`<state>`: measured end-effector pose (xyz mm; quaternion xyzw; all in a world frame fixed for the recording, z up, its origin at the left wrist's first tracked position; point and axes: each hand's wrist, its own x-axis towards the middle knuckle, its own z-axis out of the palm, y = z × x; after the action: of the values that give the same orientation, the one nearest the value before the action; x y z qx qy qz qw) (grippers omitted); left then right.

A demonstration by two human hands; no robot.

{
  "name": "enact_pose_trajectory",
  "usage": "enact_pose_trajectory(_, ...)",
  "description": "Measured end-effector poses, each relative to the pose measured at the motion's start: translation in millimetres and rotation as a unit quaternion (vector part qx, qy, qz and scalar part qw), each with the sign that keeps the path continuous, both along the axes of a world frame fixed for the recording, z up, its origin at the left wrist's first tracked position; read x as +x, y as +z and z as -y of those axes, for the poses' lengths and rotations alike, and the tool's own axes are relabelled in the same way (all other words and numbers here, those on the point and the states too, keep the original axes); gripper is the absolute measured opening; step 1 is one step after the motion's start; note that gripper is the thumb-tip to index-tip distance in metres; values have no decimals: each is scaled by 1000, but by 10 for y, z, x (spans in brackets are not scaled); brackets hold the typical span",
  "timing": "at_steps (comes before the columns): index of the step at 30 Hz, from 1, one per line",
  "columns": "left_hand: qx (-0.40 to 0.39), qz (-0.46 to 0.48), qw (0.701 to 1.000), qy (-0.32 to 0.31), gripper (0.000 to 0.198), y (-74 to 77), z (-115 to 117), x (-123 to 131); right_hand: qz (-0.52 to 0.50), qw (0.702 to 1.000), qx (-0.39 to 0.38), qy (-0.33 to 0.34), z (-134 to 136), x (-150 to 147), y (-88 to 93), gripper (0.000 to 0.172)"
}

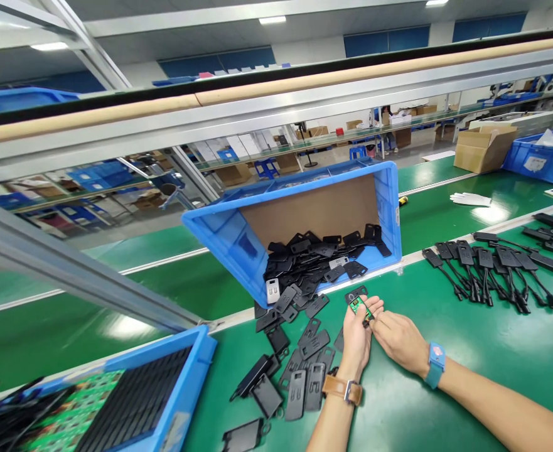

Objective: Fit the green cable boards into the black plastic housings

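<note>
In my left hand (357,339) lies a small green circuit board (361,309), seated in what looks like a black plastic case half; the thumb rests on it and the fingers curl beneath. My right hand (401,342) is closed, its thumb and fingertips pinching at the board's lower end; any small part between them is hidden. Close to the left hand, loose black plastic covers (314,344) with slots are spread over the green bench. Another black cover (355,293) sits just beyond the fingertips.
A tipped blue crate (397,213) spills black covers toward me. At lower left, another blue bin (201,361) contains circuit boards, black cases and cables. Finished-looking black units with short cables (486,258) lie at right. Farther back are a white glove (470,199) and a cardboard box (484,148).
</note>
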<state>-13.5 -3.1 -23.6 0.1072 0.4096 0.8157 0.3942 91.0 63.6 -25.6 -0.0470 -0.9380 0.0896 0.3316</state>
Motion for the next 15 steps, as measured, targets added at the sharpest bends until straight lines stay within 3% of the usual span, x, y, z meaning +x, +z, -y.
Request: enact_pose_trajectory(15,14,55,998,40,34,-22,-34,-1,-14,996,91,11,2,-28,-94,33)
